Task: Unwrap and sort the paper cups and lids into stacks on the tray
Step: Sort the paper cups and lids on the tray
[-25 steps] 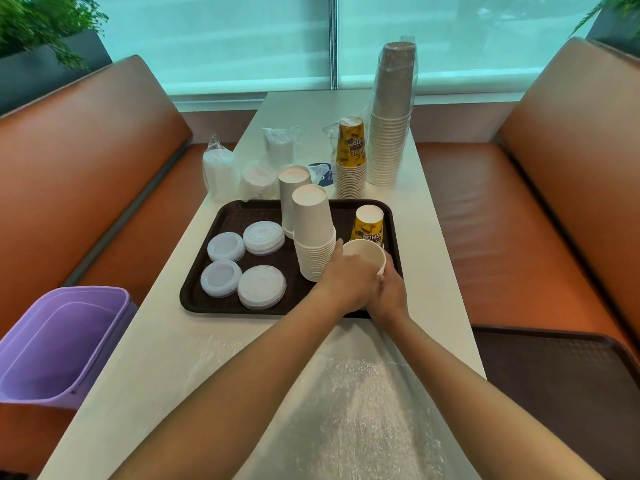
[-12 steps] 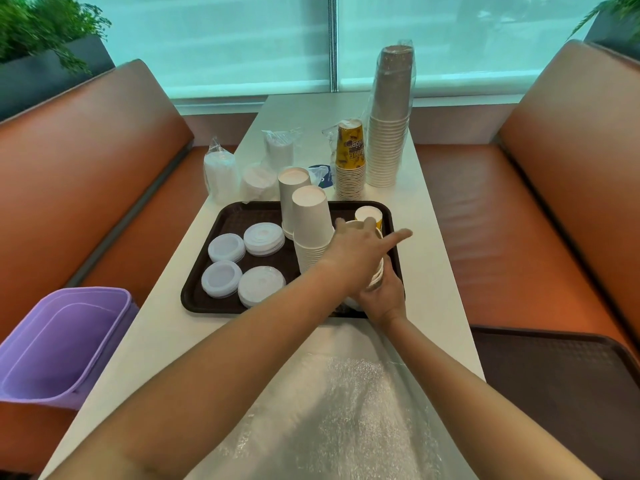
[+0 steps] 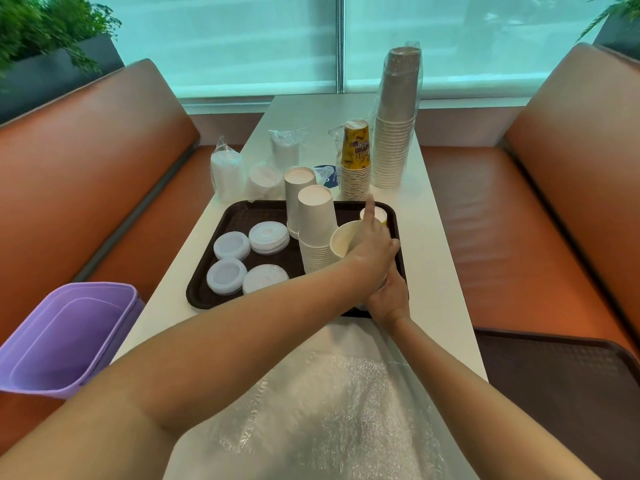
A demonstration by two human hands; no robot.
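Observation:
A dark brown tray (image 3: 242,216) holds several low stacks of white lids (image 3: 268,237) on its left. Two upside-down stacks of white paper cups (image 3: 317,223) stand in its middle, and a small yellow cup (image 3: 380,213) at its far right. My left hand (image 3: 375,245) reaches across and grips a white cup (image 3: 342,242), which is tilted with its mouth facing left; the index finger points up. My right hand (image 3: 389,297) sits just below it at the tray's near right corner, curled round something white that is mostly hidden.
Behind the tray stand a wrapped yellow cup stack (image 3: 355,161), a tall brown cup stack (image 3: 396,119) in plastic and bagged lids (image 3: 227,174). Loose plastic wrap (image 3: 329,403) lies on the table's near end. A purple bin (image 3: 65,337) sits left, another tray (image 3: 571,393) right.
My left hand has moved from the side of the upright white cup to its right side, and the cup now tilts with its mouth facing left. My right hand has stayed low.

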